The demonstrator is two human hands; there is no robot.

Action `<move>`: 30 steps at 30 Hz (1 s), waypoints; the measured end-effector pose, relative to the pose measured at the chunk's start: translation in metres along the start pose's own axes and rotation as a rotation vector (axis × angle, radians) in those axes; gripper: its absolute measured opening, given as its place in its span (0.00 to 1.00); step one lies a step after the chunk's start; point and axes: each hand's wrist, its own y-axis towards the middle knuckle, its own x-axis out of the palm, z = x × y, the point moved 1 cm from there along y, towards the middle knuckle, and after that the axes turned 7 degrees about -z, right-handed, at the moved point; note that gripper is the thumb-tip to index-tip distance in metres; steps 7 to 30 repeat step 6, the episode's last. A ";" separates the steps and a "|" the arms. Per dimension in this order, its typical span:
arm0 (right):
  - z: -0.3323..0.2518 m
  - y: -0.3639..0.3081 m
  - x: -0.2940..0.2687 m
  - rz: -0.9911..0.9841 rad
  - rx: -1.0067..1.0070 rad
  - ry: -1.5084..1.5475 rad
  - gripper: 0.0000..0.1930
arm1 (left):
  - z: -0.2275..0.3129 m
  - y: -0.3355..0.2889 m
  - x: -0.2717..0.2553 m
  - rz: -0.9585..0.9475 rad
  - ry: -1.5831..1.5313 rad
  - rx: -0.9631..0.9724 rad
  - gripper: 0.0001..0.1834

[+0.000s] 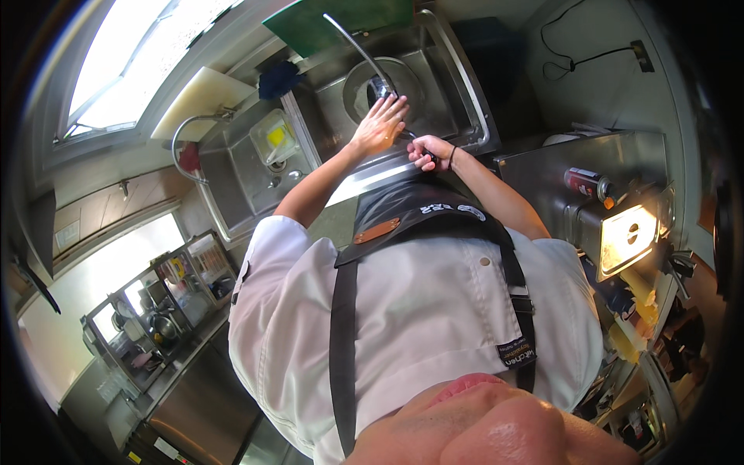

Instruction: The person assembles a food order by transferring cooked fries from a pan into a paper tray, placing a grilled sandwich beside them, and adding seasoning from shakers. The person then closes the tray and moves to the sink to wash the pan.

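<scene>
My left hand is held flat with its fingers stretched out over the right-hand sink basin, just under the end of a thin metal spout. Closed around a slim dark handle is my right hand, at the basin's near edge. The handle's far end passes behind my left hand, so I cannot tell what tool it belongs to. Beyond my fingertips a dark, shiny object shows in part, over a round metal bowl or pan in the basin.
The left sink basin holds a clear tub with something yellow. A white board and a green board stand behind. At right, a spray can lies beside a metal lid. Racks stand at left.
</scene>
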 end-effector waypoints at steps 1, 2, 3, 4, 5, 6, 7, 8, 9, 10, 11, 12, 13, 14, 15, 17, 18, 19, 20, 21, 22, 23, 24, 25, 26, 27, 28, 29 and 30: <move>0.003 -0.001 0.000 0.060 -0.010 -0.043 0.07 | -0.001 0.007 -0.001 -0.054 0.044 0.043 0.26; 0.005 -0.003 -0.001 0.093 -0.025 -0.087 0.07 | -0.006 0.016 -0.004 -0.053 0.039 0.072 0.26; 0.006 -0.005 -0.004 0.144 -0.032 -0.132 0.07 | -0.012 0.027 -0.008 -0.073 0.037 0.090 0.26; 0.008 -0.009 -0.007 0.149 -0.048 -0.085 0.07 | -0.015 0.035 -0.009 -0.096 0.031 0.102 0.27; 0.010 -0.013 -0.009 0.062 -0.070 -0.046 0.07 | -0.018 0.045 -0.011 -0.079 -0.060 0.094 0.26; 0.008 -0.018 -0.012 0.021 -0.085 -0.008 0.07 | -0.021 0.055 -0.014 -0.039 0.004 0.132 0.28; 0.008 -0.018 -0.012 0.021 -0.085 -0.008 0.07 | -0.021 0.055 -0.014 -0.039 0.004 0.132 0.28; 0.008 -0.018 -0.012 0.021 -0.085 -0.008 0.07 | -0.021 0.055 -0.014 -0.039 0.004 0.132 0.28; 0.008 -0.018 -0.012 0.021 -0.085 -0.008 0.07 | -0.021 0.055 -0.014 -0.039 0.004 0.132 0.28; 0.008 -0.018 -0.012 0.021 -0.085 -0.008 0.07 | -0.021 0.055 -0.014 -0.039 0.004 0.132 0.28; 0.008 -0.018 -0.012 0.021 -0.085 -0.008 0.07 | -0.021 0.055 -0.014 -0.039 0.004 0.132 0.28; 0.008 -0.018 -0.012 0.021 -0.085 -0.008 0.07 | -0.021 0.055 -0.014 -0.039 0.004 0.132 0.28; 0.008 -0.018 -0.012 0.021 -0.085 -0.008 0.07 | -0.021 0.055 -0.014 -0.039 0.004 0.132 0.28; 0.008 -0.018 -0.012 0.021 -0.085 -0.008 0.07 | -0.021 0.055 -0.014 -0.039 0.004 0.132 0.28; 0.008 -0.018 -0.012 0.021 -0.085 -0.008 0.07 | -0.021 0.055 -0.014 -0.039 0.004 0.132 0.28; 0.008 -0.018 -0.012 0.021 -0.085 -0.008 0.07 | -0.021 0.055 -0.014 -0.039 0.004 0.132 0.28; 0.008 -0.018 -0.012 0.021 -0.085 -0.008 0.07 | -0.021 0.055 -0.014 -0.039 0.004 0.132 0.28; 0.008 -0.018 -0.012 0.021 -0.085 -0.008 0.07 | -0.021 0.055 -0.014 -0.039 0.004 0.132 0.28; 0.008 -0.018 -0.012 0.021 -0.085 -0.008 0.07 | -0.021 0.055 -0.014 -0.039 0.004 0.132 0.28; 0.008 -0.018 -0.012 0.021 -0.085 -0.008 0.07 | -0.021 0.055 -0.014 -0.039 0.004 0.132 0.28; 0.008 -0.018 -0.012 0.021 -0.085 -0.008 0.07 | -0.021 0.055 -0.014 -0.039 0.004 0.132 0.28; 0.008 -0.018 -0.012 0.021 -0.085 -0.008 0.07 | -0.021 0.055 -0.014 -0.039 0.004 0.132 0.28; 0.008 -0.018 -0.012 0.021 -0.085 -0.008 0.07 | -0.021 0.055 -0.014 -0.039 0.004 0.132 0.28; 0.008 -0.018 -0.012 0.021 -0.085 -0.008 0.07 | -0.021 0.055 -0.014 -0.039 0.004 0.132 0.28; 0.008 -0.018 -0.012 0.021 -0.085 -0.008 0.07 | -0.021 0.055 -0.014 -0.039 0.004 0.132 0.28; 0.008 -0.018 -0.012 0.021 -0.085 -0.008 0.07 | -0.021 0.055 -0.014 -0.039 0.004 0.132 0.28; 0.008 -0.018 -0.012 0.021 -0.085 -0.008 0.07 | -0.021 0.055 -0.014 -0.039 0.004 0.132 0.28; 0.008 -0.018 -0.012 0.021 -0.085 -0.008 0.07 | -0.021 0.055 -0.014 -0.039 0.004 0.132 0.28; 0.008 -0.018 -0.012 0.021 -0.085 -0.008 0.07 | -0.021 0.055 -0.014 -0.039 0.004 0.132 0.28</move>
